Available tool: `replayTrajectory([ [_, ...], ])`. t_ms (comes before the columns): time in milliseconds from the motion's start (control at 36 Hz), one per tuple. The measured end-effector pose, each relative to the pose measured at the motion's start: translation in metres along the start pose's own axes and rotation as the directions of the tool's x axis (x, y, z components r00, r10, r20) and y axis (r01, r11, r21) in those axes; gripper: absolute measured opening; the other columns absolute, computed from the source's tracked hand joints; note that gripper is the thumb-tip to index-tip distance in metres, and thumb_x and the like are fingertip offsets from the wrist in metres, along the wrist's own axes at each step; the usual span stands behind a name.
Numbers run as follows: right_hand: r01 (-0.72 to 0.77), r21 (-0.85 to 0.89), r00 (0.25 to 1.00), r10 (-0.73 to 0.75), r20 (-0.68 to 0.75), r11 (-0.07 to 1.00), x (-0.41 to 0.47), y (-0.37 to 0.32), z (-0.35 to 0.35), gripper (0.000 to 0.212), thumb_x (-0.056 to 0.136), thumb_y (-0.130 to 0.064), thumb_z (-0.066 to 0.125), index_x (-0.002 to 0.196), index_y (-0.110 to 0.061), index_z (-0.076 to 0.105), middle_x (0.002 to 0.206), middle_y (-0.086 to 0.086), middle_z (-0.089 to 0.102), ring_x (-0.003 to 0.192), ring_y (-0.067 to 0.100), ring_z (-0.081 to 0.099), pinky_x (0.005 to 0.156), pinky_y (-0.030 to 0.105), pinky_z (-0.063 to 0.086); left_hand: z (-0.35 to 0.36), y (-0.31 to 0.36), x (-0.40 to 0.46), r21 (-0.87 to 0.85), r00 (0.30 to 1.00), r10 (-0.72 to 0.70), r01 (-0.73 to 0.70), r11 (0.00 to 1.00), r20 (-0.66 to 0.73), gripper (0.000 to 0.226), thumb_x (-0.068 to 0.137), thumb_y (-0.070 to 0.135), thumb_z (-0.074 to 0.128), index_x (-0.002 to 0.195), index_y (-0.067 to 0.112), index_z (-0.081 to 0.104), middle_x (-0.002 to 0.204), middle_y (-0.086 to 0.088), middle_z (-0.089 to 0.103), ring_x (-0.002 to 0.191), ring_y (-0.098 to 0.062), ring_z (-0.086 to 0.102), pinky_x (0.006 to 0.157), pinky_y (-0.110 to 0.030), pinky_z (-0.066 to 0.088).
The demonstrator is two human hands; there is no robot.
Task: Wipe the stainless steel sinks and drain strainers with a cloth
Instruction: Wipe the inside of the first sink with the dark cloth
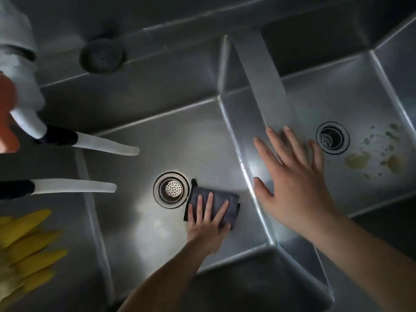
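Two stainless steel sinks lie side by side below me. In the left sink (139,221) a folded dark grey cloth (221,199) lies on the bottom, just right of the round drain strainer (171,189). My left hand (208,221) presses flat on the cloth with straight fingers. My right hand (292,174) is spread open on the steel divider (270,91) between the sinks. The right sink (360,104) has its own dark drain strainer (332,137), with greenish-yellow food stains (373,158) on the bottom to its right.
Two white faucet spouts (105,146) reach out over the left sink from the left. Yellow rubber gloves (27,244) lie at the lower left. A white pipe fitting (20,64) and an orange object (6,113) sit at the upper left. A round dark cap (102,56) is on the back ledge.
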State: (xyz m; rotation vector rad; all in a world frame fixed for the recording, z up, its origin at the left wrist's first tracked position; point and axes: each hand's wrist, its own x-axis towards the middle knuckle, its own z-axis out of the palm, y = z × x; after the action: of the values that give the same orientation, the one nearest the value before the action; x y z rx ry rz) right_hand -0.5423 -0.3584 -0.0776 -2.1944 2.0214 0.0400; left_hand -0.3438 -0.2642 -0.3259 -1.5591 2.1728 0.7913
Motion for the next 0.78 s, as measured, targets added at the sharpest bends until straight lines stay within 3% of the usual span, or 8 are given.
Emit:
replayTrajectory([
  [139, 0.012, -0.058, 0.999, -0.015, -0.042, 0.998, -0.012, 0.015, 0.013, 0.076, 0.087, -0.045, 0.052, 0.154, -0.015, 0.033, 0.165, 0.004, 0.024, 0.151, 0.029, 0.022, 0.115, 0.062, 0.014, -0.009, -0.004, 0.013, -0.031, 1.0, -0.022, 0.022, 0.999, -0.02, 0.068, 0.086, 0.077, 0.005, 0.142, 0.057, -0.027, 0.154, 0.006, -0.039, 0.136, -0.024, -0.048, 0.107, -0.049, -0.033],
  [278, 0.021, -0.096, 0.992, -0.033, -0.124, 0.995, -0.012, 0.023, 0.023, 0.076, 0.091, -0.047, 0.047, 0.157, -0.016, 0.027, 0.165, 0.001, 0.023, 0.152, 0.025, 0.022, 0.115, 0.062, 0.013, -0.067, -0.016, 0.085, -0.2, 0.959, -0.239, 0.207, 0.958, -0.154, 0.067, 0.086, 0.078, 0.013, 0.138, 0.063, -0.026, 0.16, 0.007, -0.027, 0.148, -0.027, -0.024, 0.109, -0.049, -0.027],
  [361, 0.016, -0.077, 0.988, -0.027, -0.149, 0.997, -0.011, 0.025, 0.028, 0.075, 0.092, -0.048, 0.045, 0.158, -0.019, 0.024, 0.165, 0.001, 0.023, 0.152, 0.024, 0.021, 0.116, 0.062, 0.014, -0.114, -0.034, 0.144, -0.238, 0.929, -0.319, 0.272, 0.932, -0.188, 0.069, 0.081, 0.077, 0.011, 0.135, 0.064, -0.03, 0.164, 0.005, -0.02, 0.149, -0.029, -0.021, 0.112, -0.053, -0.021],
  [500, 0.006, -0.056, 0.978, -0.017, -0.208, 0.998, -0.01, 0.025, 0.033, 0.071, 0.092, -0.041, 0.049, 0.156, -0.019, 0.029, 0.162, 0.003, 0.03, 0.15, 0.025, 0.026, 0.116, 0.062, 0.016, -0.165, -0.049, 0.211, -0.269, 0.882, -0.424, 0.365, 0.891, -0.207, 0.076, 0.075, 0.078, 0.008, 0.146, 0.058, -0.012, 0.165, 0.002, -0.017, 0.15, -0.032, -0.019, 0.114, -0.058, -0.015],
  [611, 0.007, -0.047, 0.974, -0.018, -0.224, 0.999, -0.009, 0.025, 0.034, 0.07, 0.091, -0.038, 0.051, 0.156, -0.019, 0.031, 0.161, 0.003, 0.032, 0.149, 0.024, 0.028, 0.116, 0.062, 0.018, -0.164, -0.018, 0.222, -0.328, 0.817, -0.503, 0.41, 0.851, -0.283, 0.074, 0.084, 0.071, 0.018, 0.152, 0.05, -0.005, 0.166, -0.005, -0.009, 0.151, -0.036, -0.012, 0.114, -0.061, -0.012],
  [694, -0.012, -0.048, 0.972, 0.0, -0.236, 0.999, -0.009, 0.025, 0.034, 0.07, 0.09, -0.036, 0.052, 0.155, -0.016, 0.032, 0.161, 0.003, 0.033, 0.149, 0.023, 0.029, 0.115, 0.062, 0.019, -0.156, 0.013, 0.221, -0.283, 0.885, -0.407, 0.341, 0.897, -0.226, 0.072, 0.088, 0.068, 0.019, 0.151, 0.049, -0.01, 0.165, -0.004, -0.014, 0.15, -0.034, -0.017, 0.109, -0.057, -0.023],
  [778, -0.052, -0.049, 0.976, 0.041, -0.216, 0.997, -0.008, 0.025, 0.034, 0.072, 0.09, -0.036, 0.051, 0.156, -0.015, 0.03, 0.161, 0.004, 0.032, 0.15, 0.022, 0.028, 0.115, 0.06, 0.019, -0.144, 0.032, 0.21, -0.274, 0.928, -0.348, 0.303, 0.913, -0.134, 0.072, 0.086, 0.071, 0.011, 0.148, 0.05, -0.02, 0.164, -0.001, -0.021, 0.148, -0.031, -0.025, 0.095, -0.05, -0.04],
])
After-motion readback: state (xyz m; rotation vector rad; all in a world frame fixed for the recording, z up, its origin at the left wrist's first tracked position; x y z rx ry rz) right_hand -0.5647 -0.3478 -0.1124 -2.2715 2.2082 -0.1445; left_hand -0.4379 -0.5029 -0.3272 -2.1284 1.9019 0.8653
